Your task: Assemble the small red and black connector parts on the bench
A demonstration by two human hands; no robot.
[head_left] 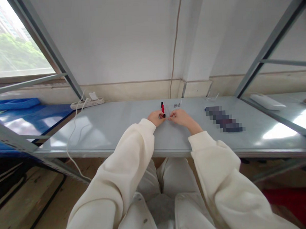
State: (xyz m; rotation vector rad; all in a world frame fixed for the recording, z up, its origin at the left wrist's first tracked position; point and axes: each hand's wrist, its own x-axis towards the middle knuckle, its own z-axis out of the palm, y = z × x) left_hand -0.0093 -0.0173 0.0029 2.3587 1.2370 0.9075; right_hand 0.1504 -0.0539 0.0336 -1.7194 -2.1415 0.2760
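Left hand (156,118) curled at one red-and-black item (163,109), grip unclear; right hand (180,117) fingertips pressed together, contents too small to tell; one power strip (91,103) on bench (133,124).

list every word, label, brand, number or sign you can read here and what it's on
No word, label, brand, number or sign can be read in this view.
Pixelated dark item on the right of the grey table: any print is masked.
Small red-and-black item at the left hand: too small to tell if it bears text.
White power strip: no legible marking.
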